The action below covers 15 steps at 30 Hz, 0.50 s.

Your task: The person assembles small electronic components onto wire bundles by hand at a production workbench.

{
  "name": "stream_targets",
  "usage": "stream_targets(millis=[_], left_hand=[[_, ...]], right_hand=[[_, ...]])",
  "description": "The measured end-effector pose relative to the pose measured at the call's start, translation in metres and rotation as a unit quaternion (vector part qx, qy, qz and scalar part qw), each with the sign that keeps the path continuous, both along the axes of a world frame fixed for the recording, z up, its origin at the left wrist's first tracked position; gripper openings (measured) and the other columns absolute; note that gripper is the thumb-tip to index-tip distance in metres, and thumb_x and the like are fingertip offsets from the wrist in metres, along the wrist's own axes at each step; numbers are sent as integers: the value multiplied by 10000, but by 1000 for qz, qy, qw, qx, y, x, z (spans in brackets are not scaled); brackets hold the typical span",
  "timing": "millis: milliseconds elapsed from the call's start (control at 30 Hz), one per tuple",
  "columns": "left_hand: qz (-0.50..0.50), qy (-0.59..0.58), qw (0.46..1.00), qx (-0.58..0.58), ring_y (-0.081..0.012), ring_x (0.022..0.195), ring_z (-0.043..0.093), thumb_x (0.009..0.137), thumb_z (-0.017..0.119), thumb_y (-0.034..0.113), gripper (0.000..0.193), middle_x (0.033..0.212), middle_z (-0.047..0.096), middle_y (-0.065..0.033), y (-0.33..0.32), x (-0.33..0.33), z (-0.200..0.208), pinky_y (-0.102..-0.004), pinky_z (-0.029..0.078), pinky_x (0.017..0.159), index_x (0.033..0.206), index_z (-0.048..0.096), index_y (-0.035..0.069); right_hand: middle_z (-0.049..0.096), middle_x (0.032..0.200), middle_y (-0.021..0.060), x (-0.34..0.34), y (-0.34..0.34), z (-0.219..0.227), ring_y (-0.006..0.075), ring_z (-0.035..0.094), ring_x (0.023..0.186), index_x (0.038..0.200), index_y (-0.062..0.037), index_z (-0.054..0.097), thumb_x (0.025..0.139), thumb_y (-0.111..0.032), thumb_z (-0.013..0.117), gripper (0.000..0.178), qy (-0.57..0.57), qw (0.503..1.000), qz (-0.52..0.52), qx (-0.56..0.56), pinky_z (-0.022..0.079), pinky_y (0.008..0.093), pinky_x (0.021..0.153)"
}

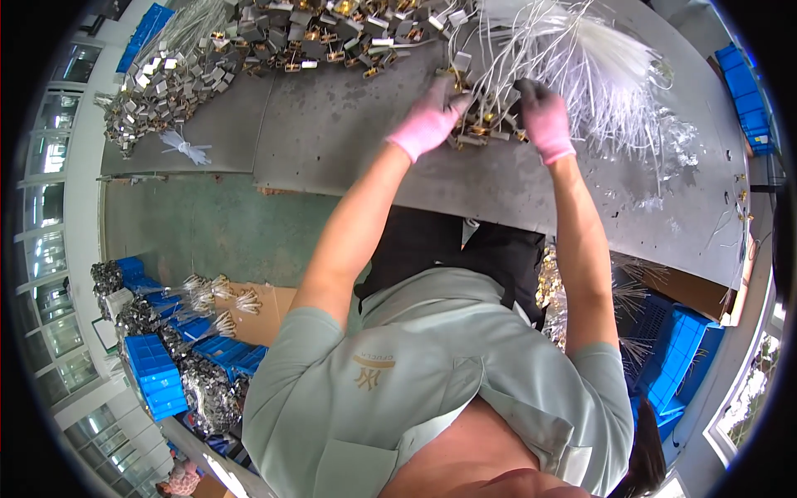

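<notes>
Across the grey surface (332, 133) lie heaps of small metal parts (166, 83) and white wire bundles (598, 58). Both gloved hands, left (432, 116) and right (544, 120), curl closed on a cluster of wired metal pieces (486, 124) at mid-surface. Blue crates (154, 378) crowd the floor by the windows.

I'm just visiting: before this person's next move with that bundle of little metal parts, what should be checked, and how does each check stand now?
1. Gloves on both hands: ok, left hand and right hand wear pink gloves.
2. Both hands on the bundle of metal parts: ok, one at each side.
3. Firm grip on it: cannot tell, fingertips are hidden.
4. White wires untangled: not ok, they fan out loosely.
5. Bare table beside the bundle: ok.
6. Piled parts kept apart: ok.
</notes>
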<state>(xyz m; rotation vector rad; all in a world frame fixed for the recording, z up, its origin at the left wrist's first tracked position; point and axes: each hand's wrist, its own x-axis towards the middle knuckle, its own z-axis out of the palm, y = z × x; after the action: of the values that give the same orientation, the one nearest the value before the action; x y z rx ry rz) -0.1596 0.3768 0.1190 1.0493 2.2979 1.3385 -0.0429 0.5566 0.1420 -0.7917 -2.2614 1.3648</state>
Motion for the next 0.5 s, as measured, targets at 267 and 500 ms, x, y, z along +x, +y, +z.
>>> stream_targets(millis=[267, 500], left_hand=[[13, 33, 983, -178, -375, 1223, 498, 893, 605, 236, 600, 1307, 530, -226, 41, -70, -43, -407, 392, 1038, 1431, 367, 121], [31, 27, 991, -129, -362, 1101, 593, 780, 731, 247, 657, 1140, 636, -209, -10, -69, -53, -383, 460, 961, 1359, 446, 127]], right_hand=[[647, 635, 79, 47, -35, 1, 119, 597, 553, 952, 0, 645, 1001, -299, 470, 350, -1, 996, 43, -73, 471, 282, 507], [642, 751, 205, 63, -62, -49, 421, 617, 744, 869, -85, 620, 911, -331, 531, 265, -193, 940, 168, 227, 494, 500, 666]])
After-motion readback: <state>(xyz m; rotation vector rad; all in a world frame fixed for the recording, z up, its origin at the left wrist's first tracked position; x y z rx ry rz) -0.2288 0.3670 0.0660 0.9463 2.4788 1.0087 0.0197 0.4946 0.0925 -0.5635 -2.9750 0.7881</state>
